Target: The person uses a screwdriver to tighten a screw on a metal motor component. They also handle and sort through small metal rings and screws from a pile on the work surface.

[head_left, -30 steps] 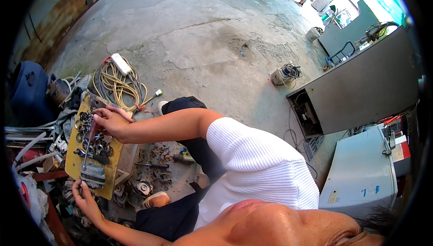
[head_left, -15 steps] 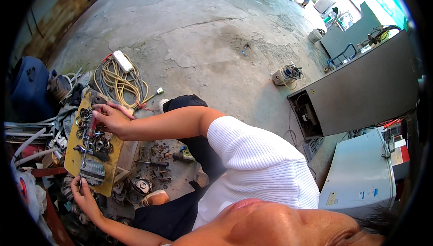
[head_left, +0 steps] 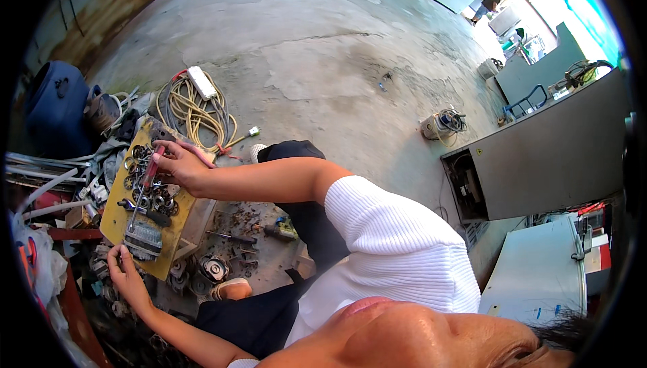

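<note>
Work at a low yellow tabletop [head_left: 116, 224], as I see it from the room. The right hand [head_left: 180, 167] forms a narrow grip, closed around the handle of a red-handled tool [head_left: 149, 174]. The tool's long axis slants from this grip toward the left hand [head_left: 131, 278], its thin shaft ending at the upper left corner of a grey ribbed block [head_left: 143, 240]; whether the tip presses into it I cannot tell. The block lies at the tabletop's lower end, its longer side running crosswise. The left hand is the nearer, thumb and forefinger close together at the block's lower left corner; whether they pinch anything is too small to tell. Beside the shaft rests a black-handled tool [head_left: 159, 218]; metal rings [head_left: 129, 182] lie around the red handle. Beyond the tabletop, a coiled cable [head_left: 195, 124] lies on the floor.
</note>
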A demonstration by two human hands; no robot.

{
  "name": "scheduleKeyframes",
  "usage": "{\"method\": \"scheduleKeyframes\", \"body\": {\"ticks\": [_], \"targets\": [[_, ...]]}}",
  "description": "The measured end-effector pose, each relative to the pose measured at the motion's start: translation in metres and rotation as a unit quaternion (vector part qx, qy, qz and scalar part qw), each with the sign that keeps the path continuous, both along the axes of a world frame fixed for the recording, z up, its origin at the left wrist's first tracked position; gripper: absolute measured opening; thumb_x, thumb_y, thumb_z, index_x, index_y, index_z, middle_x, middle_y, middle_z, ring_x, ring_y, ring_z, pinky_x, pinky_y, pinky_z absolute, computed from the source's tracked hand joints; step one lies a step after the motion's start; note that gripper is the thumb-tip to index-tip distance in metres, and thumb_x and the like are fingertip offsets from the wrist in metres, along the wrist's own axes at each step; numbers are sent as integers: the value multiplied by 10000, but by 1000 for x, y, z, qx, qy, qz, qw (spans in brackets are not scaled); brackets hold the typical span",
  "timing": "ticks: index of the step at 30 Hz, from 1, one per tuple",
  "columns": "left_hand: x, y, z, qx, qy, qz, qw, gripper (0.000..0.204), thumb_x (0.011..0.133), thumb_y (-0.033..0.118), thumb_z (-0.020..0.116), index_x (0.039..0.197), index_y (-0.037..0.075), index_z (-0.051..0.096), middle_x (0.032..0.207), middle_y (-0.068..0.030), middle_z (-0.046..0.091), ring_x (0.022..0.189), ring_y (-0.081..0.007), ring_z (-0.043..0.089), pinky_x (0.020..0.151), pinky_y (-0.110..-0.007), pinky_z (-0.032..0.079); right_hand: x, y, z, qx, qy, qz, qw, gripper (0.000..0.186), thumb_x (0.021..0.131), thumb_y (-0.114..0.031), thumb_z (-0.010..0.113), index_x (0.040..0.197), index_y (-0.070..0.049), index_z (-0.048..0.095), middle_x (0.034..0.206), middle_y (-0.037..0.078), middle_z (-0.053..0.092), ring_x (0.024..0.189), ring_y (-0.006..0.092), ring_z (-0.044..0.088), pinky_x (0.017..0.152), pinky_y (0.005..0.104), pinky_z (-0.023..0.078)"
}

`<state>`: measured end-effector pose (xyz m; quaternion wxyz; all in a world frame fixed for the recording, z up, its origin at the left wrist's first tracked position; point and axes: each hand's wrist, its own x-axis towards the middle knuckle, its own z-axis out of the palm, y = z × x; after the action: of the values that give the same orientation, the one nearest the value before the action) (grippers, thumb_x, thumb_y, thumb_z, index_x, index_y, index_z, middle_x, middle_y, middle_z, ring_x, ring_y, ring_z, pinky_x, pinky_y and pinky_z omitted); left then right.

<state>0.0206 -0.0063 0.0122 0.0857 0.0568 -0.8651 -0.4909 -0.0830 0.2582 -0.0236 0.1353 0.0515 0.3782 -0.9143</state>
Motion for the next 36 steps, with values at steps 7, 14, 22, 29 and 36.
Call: {"method": "scheduleKeyframes", "body": {"ticks": [7,14,22,29,36], "targets": [[3,-2,3,72,-19,-30,997,246,976,217,579,1091,2,545,1036,-37,548,929,-135,494,866,-281,420,-2,1,-3,-22,4,0,1000,458,976,-152,559,1394,-148,372,1038,30,618,923,159,629,838,365,524],[3,-6,3,41,-14,-33,999,216,961,177,588,1073,-3,547,1056,-50,541,971,-144,493,905,-284,409,-1,-3,9,1,-11,0,1000,436,984,-157,542,1386,-154,375,1053,21,610,927,156,626,831,370,517],[1,-6,1,39,-22,-33,998,231,958,202,589,1077,7,556,1055,-69,550,978,-162,495,918,-305,402,-3,-1,10,-8,-23,-13,1000,371,994,-191,523,1340,-139,400,977,47,631,875,176,656,721,308,533],[4,6,12,29,-21,-17,999,263,963,237,589,1093,10,566,1065,-67,552,980,-169,503,913,-317,403,-12,-4,-1,-12,-21,-5,1000,428,1000,-202,514,1398,-138,371,1045,67,609,937,199,653,794,363,546],[1,-5,5,34,-28,-32,998,275,971,260,580,1095,14,566,1047,-51,556,968,-158,494,902,-306,400,-12,-3,3,-7,-24,10,1000,409,1018,-227,476,1410,-173,374,1076,34,599,918,176,643,749,355,537]]}}
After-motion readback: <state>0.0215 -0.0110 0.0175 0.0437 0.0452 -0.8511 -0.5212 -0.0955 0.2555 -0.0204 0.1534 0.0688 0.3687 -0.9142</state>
